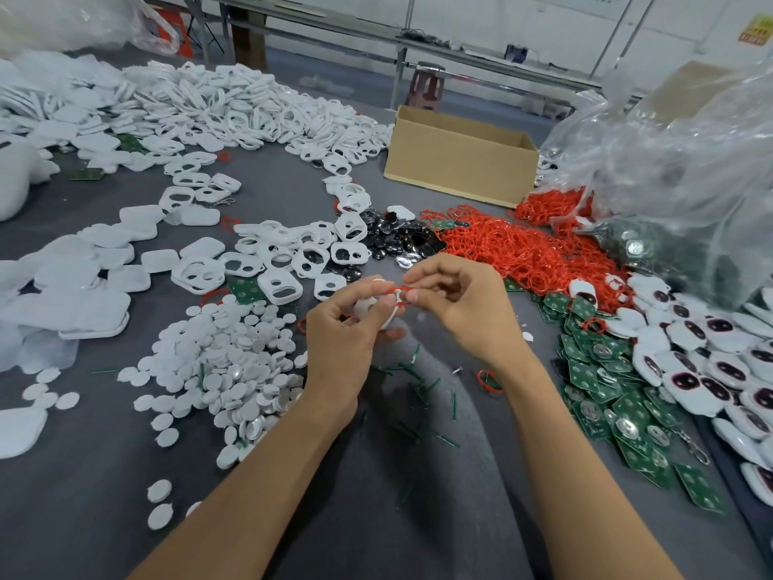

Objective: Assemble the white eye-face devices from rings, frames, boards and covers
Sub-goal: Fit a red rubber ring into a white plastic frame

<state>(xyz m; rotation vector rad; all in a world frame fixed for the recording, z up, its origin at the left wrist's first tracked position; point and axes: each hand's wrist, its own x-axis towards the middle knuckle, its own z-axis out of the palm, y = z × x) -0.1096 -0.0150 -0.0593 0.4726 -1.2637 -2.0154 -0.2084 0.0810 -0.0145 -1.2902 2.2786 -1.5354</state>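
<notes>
One part in work: white frame (368,305), between the two grips.
Left hand (343,328): fingers curled around the frame.
Right hand (460,303): pinches a red ring (397,291) at the frame's top edge.
Risk: the thin ring can twist or slip off if the pinch loosens before it seats.
Ring pile (510,249): beyond the grip, to its right.

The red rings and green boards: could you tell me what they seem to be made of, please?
The red rings look like matte rubber or silicone: thin loops lying limp and tangled. The green boards look like rigid circuit board, flat and glossy, with white dots and metal clips.
</notes>
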